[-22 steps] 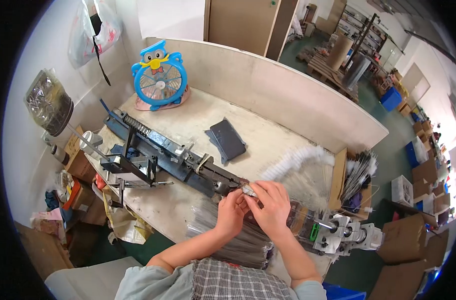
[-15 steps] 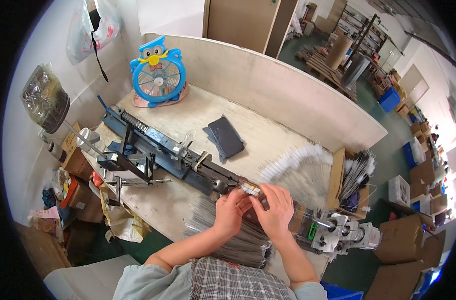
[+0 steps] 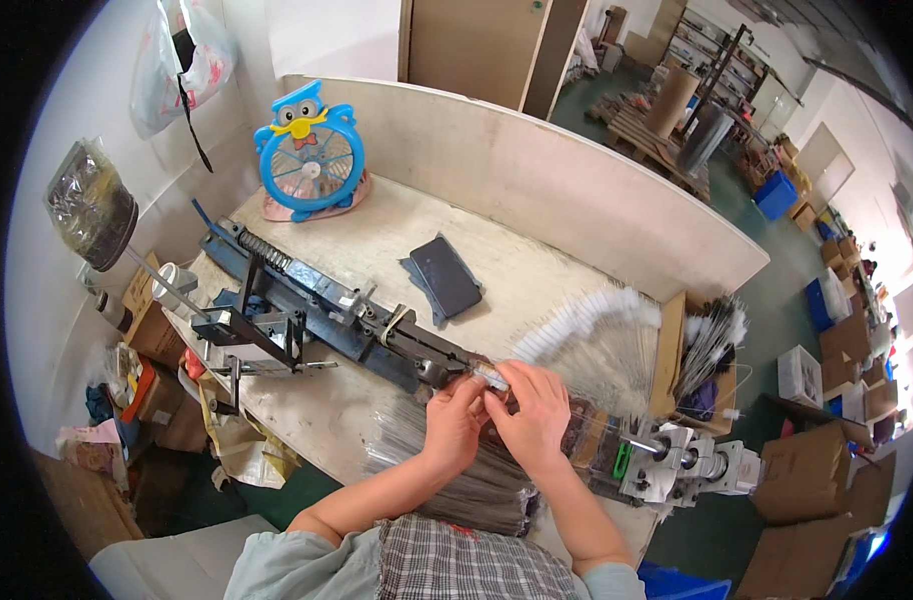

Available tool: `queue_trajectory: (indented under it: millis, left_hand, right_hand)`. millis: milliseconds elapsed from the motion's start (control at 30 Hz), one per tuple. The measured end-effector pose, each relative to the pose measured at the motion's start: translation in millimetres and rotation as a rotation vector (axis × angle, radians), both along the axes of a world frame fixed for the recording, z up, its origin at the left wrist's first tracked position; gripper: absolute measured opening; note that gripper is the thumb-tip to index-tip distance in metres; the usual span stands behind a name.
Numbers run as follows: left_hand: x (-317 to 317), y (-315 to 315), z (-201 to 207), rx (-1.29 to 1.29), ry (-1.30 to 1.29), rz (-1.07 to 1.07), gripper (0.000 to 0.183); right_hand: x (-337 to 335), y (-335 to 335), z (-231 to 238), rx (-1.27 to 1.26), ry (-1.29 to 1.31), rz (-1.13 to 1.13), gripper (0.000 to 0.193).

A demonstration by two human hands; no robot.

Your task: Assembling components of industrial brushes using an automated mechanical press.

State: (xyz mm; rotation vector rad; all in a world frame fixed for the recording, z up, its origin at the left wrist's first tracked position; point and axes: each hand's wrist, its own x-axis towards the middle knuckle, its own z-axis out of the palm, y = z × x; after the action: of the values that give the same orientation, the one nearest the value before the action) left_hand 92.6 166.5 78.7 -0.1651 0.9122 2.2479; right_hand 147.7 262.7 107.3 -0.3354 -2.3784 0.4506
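Note:
My left hand (image 3: 453,428) and my right hand (image 3: 530,412) meet over the middle of a long dark metal bench machine (image 3: 345,305). The fingers of both are closed in pinches round a small whitish, shiny piece (image 3: 492,376) at the machine's top rail. Fingers partly cover it, so its kind cannot be made out. Beneath my hands, a bundle of thin grey wires (image 3: 432,455) lies along the near side of the machine. To the right along the same line stands a silver metal clamp unit (image 3: 689,462) with a shaft, beside a green part (image 3: 623,461).
Behind the machine lie a dark phone-like slab (image 3: 445,277) and fanned thin wires with white ends (image 3: 607,325). A blue cartoon-shaped fan (image 3: 312,165) stands at the back left, before a low partition (image 3: 537,165). A carton of wires (image 3: 712,360) sits at the right.
Both hands have drawn slightly closer together over the whitish piece, my right hand shifting left. The piece is now more covered by fingers. The whole view has shifted slightly.

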Motion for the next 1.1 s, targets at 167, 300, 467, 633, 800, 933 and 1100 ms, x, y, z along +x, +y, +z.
queue_trajectory:
  millis: [167,300,467,633,800,933,1100]
  left_hand:
    - [-3,4,2,0.032,-0.021,-0.015,0.023]
    - [-3,3,-3,-0.006,0.003,-0.002,0.028]
    - [-3,-6,-2,0.045,-0.055,-0.057,0.053]
    - [4,-10,10,-0.019,0.003,-0.103,0.064]
    - [-1,-12,4,-0.099,0.076,-0.166,0.066]
    - [1,-22,4,-0.299,0.148,-0.293,0.060]
    - [-35,-91,-9,-0.489,0.309,-0.146,0.042]
  right_hand:
    - [-2,5,0,0.040,0.001,-0.056,0.035]
    - [5,3,12,0.069,-0.013,-0.043,0.035]
    - [23,13,15,0.080,-0.140,-0.057,0.022]
    - [33,10,18,0.042,-0.131,-0.026,0.011]
    - [35,18,25,-0.025,-0.039,0.018,0.009]
    - [75,14,20,-0.205,-0.240,0.057,0.013]
    - [117,13,-37,-0.365,-0.708,0.167,0.012]
